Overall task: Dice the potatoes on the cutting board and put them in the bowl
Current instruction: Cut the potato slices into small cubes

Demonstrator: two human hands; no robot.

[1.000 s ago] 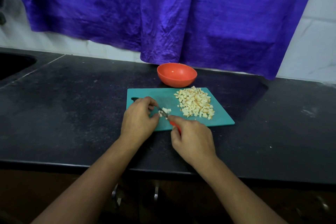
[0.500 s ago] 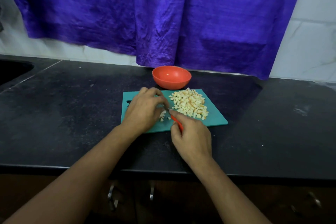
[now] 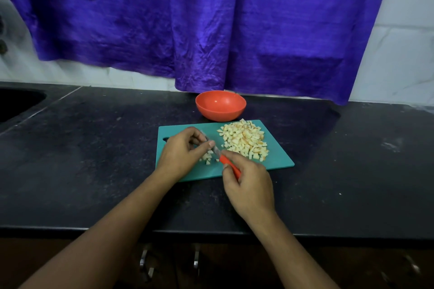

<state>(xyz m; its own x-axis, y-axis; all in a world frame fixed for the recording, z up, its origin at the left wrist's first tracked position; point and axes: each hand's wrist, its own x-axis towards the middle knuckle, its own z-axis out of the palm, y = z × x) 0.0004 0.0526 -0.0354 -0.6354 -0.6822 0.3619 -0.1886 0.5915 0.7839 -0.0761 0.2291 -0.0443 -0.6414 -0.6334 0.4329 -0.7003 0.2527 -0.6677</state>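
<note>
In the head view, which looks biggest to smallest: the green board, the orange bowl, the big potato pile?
1. cutting board, clearly largest.
2. potato pile and bowl look alike; the bowl sits farther away, so no ranking.

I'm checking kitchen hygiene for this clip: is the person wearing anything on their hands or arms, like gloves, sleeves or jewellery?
No. The left hand and right hand are bare, without gloves. The left forearm and right forearm are uncovered down to the frame's lower edge; no sleeve shows. No ring, watch or bracelet is visible on the sides facing the camera.
</note>
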